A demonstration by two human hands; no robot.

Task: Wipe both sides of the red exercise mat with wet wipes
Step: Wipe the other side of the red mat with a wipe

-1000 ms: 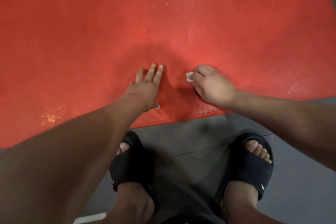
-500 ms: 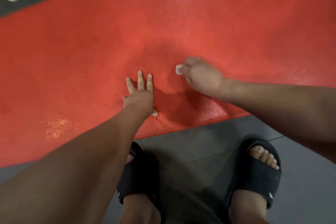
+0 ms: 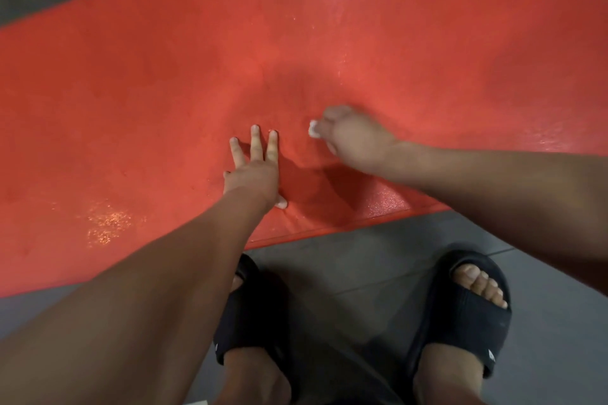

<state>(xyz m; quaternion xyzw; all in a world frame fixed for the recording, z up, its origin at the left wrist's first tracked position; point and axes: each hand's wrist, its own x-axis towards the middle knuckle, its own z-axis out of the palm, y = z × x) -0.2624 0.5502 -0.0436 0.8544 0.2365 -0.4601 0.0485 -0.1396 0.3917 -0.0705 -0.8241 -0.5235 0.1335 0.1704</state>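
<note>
Grey floor [image 3: 378, 260] — red mat [image 3: 164, 92] | left hand [image 3: 253, 174] flat, fingers [image 3: 255, 145] straight | right hand [image 3: 355, 141] fingers pinch wipe [image 3: 313, 129]

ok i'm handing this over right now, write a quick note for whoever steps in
Left hand: flat on the red exercise mat, fingers straight, near its front edge.
Right hand: grips a small wadded wet wipe, down on the mat beside the left hand.
Done: wet sheen shows at the mat's top middle, right and front left.
To do: the dull areas; the underside's state cannot be told.
</note>
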